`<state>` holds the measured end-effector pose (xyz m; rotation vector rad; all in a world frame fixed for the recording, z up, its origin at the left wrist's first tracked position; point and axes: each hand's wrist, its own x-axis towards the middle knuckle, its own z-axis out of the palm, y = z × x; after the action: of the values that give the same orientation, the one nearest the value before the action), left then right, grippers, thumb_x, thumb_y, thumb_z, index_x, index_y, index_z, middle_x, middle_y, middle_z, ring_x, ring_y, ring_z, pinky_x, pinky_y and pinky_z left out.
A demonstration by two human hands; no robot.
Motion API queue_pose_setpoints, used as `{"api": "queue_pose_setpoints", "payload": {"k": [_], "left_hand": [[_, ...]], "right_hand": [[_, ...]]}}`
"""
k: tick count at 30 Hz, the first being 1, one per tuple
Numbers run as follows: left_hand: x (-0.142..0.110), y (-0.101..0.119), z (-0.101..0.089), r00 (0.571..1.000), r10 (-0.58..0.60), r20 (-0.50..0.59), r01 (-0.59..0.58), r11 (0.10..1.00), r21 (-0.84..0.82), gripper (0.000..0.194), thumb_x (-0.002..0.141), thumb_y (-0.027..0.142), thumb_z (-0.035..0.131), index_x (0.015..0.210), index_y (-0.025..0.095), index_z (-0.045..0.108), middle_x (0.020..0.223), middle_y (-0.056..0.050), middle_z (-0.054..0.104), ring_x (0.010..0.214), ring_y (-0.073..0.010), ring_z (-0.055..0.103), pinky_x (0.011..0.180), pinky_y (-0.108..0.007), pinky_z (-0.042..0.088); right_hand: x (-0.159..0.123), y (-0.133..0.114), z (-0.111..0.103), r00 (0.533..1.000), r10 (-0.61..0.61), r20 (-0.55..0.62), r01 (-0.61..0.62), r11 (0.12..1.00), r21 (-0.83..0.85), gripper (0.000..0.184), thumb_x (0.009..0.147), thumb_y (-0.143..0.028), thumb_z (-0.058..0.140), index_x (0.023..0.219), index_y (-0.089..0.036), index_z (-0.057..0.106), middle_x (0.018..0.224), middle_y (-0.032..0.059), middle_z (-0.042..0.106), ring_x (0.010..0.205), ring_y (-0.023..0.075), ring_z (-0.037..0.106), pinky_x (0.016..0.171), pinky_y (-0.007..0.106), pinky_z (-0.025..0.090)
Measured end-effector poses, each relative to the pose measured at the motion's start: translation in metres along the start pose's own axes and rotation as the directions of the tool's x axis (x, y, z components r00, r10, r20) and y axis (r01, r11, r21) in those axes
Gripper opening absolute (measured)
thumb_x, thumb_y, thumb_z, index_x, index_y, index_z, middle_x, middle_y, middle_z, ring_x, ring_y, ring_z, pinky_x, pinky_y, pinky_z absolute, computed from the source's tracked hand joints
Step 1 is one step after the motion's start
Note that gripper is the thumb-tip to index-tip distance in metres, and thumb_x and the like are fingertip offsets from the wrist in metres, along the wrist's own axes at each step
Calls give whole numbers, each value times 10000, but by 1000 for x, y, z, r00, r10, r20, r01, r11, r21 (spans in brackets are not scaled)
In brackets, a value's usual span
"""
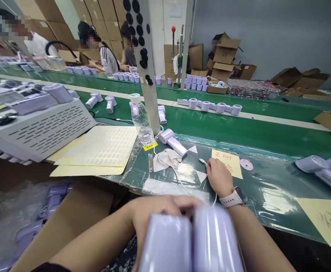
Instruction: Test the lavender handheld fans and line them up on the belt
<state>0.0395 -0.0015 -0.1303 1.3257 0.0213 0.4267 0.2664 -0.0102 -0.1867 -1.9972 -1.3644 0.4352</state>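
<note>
In the head view, the left hand [156,209] curls around two lilac devices [167,245], gripping them close to the camera at the bottom edge. The right hand [218,175] pinches a white cable [202,161] near its plug, above the green surface [257,183], by a handwritten yellow note [235,166]. Left of it lie a pale cloth [168,158] and another lilac device [177,146], near an upright clear bottle [143,124].

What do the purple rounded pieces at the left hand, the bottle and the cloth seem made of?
Purple pieces: probably hard plastic, glossy; bright highlights run along their smooth sides, though blurred.
Bottle: likely thin clear plastic; it is see-through, with bright reflections.
Cloth: apparently fabric, matte, fibre unclear; it lies in soft folds.
</note>
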Motion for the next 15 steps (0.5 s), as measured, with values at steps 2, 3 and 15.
{"api": "queue_pose_setpoints", "payload": {"k": [2, 3, 15], "left_hand": [[12, -17, 5, 912, 22, 410, -18, 1000, -14, 533, 246, 512, 1000, 596, 187, 763, 921, -129, 784, 827, -340, 754, 806, -377, 590], [19, -27, 6, 818, 36, 574, -28, 999, -23, 529, 228, 468, 1009, 605, 187, 767, 880, -124, 776, 828, -339, 749, 812, -369, 583], [-32, -20, -18, 1000, -8, -2, 7, 956, -293, 617, 582, 727, 837, 894, 204, 742, 795, -37, 728, 688, -234, 711, 669, -346, 588]], "right_hand": [[2, 11, -3, 1000, 8, -17, -6, 996, 92, 138, 888, -230, 552, 755, -234, 512, 801, 71, 641, 822, 260, 609, 753, 366, 427], [4, 16, -5, 1000, 17, -23, -14, 989, 148, 116, 898, -279, 543, 792, -233, 530, 781, 61, 645, 778, 248, 611, 736, 363, 438], [-30, -5, -36, 955, -10, 296, -156, 832, 532, 581, 745, -632, 747, 1038, -133, 696, 502, -25, 569, 514, 191, 556, 572, 328, 441]]}}
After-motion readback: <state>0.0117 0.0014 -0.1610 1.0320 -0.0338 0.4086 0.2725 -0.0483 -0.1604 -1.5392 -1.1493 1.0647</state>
